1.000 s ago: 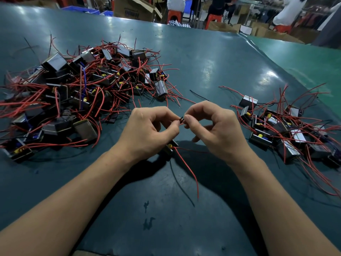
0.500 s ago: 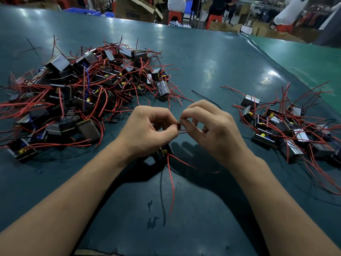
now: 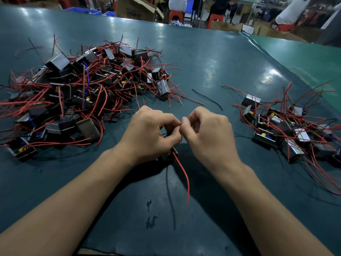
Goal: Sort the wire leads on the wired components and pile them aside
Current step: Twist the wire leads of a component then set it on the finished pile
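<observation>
a: largest first. left of the held component sits the big unsorted pile; its red leads sprawl close to the hands, so a drag could snag one and pull parts along.

b: and the sorted pile?

a: right of the component, well apart; a careless toss could retangle it.

b: grip?

a: left hand curled over the component, right hand pinching at a lead beside the left fingertips; the pinch point itself is hidden. a hard tug may strain the lead. one red lead trails toward the person.
</observation>
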`<move>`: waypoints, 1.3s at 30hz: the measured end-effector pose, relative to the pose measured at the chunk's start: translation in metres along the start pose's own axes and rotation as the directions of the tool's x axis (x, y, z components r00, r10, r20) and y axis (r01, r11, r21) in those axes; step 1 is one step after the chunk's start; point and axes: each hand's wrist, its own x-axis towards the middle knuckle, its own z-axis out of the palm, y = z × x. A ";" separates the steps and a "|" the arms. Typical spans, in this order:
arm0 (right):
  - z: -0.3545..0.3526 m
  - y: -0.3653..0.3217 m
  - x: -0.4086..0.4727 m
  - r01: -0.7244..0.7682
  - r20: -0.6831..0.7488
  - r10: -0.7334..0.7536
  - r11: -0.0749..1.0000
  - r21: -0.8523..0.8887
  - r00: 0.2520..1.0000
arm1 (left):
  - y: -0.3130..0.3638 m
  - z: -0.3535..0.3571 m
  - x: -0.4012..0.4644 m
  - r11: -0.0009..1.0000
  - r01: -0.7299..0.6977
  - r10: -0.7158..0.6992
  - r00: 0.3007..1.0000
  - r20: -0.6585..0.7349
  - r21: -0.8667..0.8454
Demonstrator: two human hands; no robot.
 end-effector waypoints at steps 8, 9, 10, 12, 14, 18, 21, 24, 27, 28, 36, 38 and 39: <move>-0.026 0.023 0.017 0.334 0.124 -0.369 0.912 0.238 0.921 | -0.006 -0.003 0.004 0.980 0.082 -0.090 0.995 -0.033 -0.183; -0.024 0.023 0.017 0.378 0.101 -0.406 0.900 0.219 0.908 | -0.006 -0.002 0.004 0.982 0.064 -0.067 0.998 -0.012 -0.177; -0.022 0.023 0.017 0.418 0.070 -0.439 0.885 0.205 0.896 | -0.007 -0.002 0.004 0.983 0.047 -0.047 0.999 0.007 -0.175; -0.020 0.023 0.019 0.468 0.031 -0.480 0.866 0.178 0.877 | -0.008 -0.001 0.004 0.983 0.024 -0.021 1.000 0.021 -0.183; -0.021 0.025 0.021 0.469 0.031 -0.480 0.867 0.169 0.877 | -0.008 -0.001 0.004 0.980 0.013 -0.009 1.000 0.021 -0.198; -0.024 0.026 0.020 0.338 0.148 -0.386 0.901 0.272 0.910 | -0.007 -0.001 0.004 0.979 -0.028 0.036 0.999 0.035 -0.200; -0.026 0.026 0.018 0.233 0.270 -0.313 0.928 0.291 0.910 | -0.007 -0.002 0.004 0.982 -0.062 0.072 0.996 0.050 -0.180; -0.024 0.024 0.017 0.111 0.332 -0.184 0.968 0.226 0.925 | -0.004 0.000 0.003 0.985 -0.087 0.092 0.995 0.028 -0.151; -0.016 0.018 0.016 -0.285 0.430 0.120 0.895 0.342 0.895 | -0.002 0.003 0.001 0.992 -0.116 0.116 0.993 -0.007 -0.053; -0.015 0.016 0.016 -0.444 0.488 0.224 0.802 0.400 0.844 | -0.001 0.003 0.001 0.991 -0.135 0.135 0.991 -0.002 -0.023; -0.012 0.010 0.009 -0.008 0.122 0.008 1.000 0.002 0.993 | 0.000 0.006 0.002 0.998 -0.054 0.054 0.998 -0.034 0.024; -0.007 0.003 0.005 0.081 0.002 -0.081 0.993 -0.087 0.997 | 0.000 0.005 0.002 0.999 -0.033 0.034 0.998 -0.044 0.026; -0.004 0.002 0.004 0.090 -0.045 -0.095 0.989 -0.115 0.994 | 0.000 0.005 0.002 0.999 -0.025 0.027 0.998 -0.050 0.026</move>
